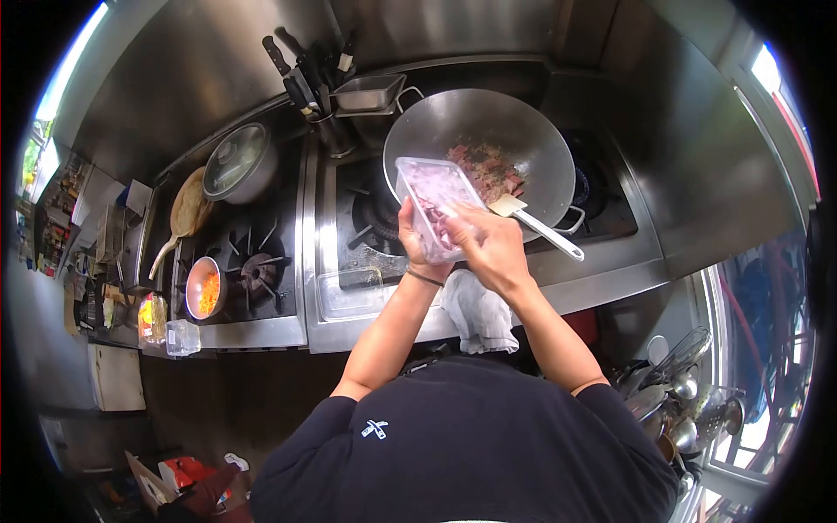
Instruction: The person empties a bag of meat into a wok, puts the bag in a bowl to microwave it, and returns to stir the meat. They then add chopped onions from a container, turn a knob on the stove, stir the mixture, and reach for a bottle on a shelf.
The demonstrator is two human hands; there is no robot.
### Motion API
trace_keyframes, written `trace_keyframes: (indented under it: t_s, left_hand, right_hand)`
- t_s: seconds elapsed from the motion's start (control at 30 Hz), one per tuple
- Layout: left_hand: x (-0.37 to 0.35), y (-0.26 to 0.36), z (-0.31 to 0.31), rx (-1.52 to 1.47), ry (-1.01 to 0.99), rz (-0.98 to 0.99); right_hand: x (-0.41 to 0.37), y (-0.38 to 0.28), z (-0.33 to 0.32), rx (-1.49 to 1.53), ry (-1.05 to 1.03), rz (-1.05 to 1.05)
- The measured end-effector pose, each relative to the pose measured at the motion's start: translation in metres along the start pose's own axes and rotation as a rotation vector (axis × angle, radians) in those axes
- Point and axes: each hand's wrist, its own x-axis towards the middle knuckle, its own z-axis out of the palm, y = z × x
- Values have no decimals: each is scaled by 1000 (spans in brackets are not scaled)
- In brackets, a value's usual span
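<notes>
My left hand is wrapped round the side and lower end of a clear plastic container, held tilted at the wok's near left rim. Chopped reddish meat lies in the container. Over its right edge reaches my right hand, fingers bent in on the meat. Inside the large steel wok, more chopped meat is spread on the bottom. A spatula with a pale blade and white handle rests across the wok's near right rim, close to my right hand.
A clear lid lies on the stove's front ledge beside a white cloth. Left stand a lidded pot, a pan and a bowl of shredded orange food. Knives stand behind; ladles hang at lower right.
</notes>
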Motion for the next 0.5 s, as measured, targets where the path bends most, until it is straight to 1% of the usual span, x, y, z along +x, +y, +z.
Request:
trace_keyframes:
  t_s: [0.03, 0.07, 0.13, 0.17, 0.2, 0.27, 0.3, 0.33, 0.4, 0.43, 0.47, 0.5]
  left_hand:
    - [-1, 1, -3, 10, 6, 21]
    - [0, 2, -5, 20, 11, 42]
    - [-2, 5, 6, 37, 7, 5]
    - [-4, 6, 12, 54, 4, -25]
    - [-5, 5, 15, 58, 7, -36]
    - [0, 2, 15, 60, 56, -15]
    - [2, 0, 14, 67, 75, 0]
    - [5, 0, 11, 71, 71, -2]
    - [10, -1, 5, 19, 65, -27]
    - [11, 0, 6, -11, -8, -65]
    - [10, -2, 6, -9, -9, -69]
    - [10, -3, 9, 23, -11, -65]
  right_hand:
    - [2, -1, 1, -142, 56, -210]
    - [4, 0, -3, -142, 59, -206]
    - [9, -3, -18, 137, -95, 184]
    - [16, -10, -29, 181, -143, 345]
    - [20, 7, -24, 297, -76, 252]
    - [28, 20, -24, 216, -75, 227]
    - [34, 6, -31, 59, -97, 269]
    - [37, 7, -32, 61, -92, 266]
    - [47, 15, -37, -151, -91, 11]
    - [53, 20, -39, -106, 4, 7]
    - [66, 24, -49, -48, -17, 33]
    - [77, 18, -59, -68, -24, -3]
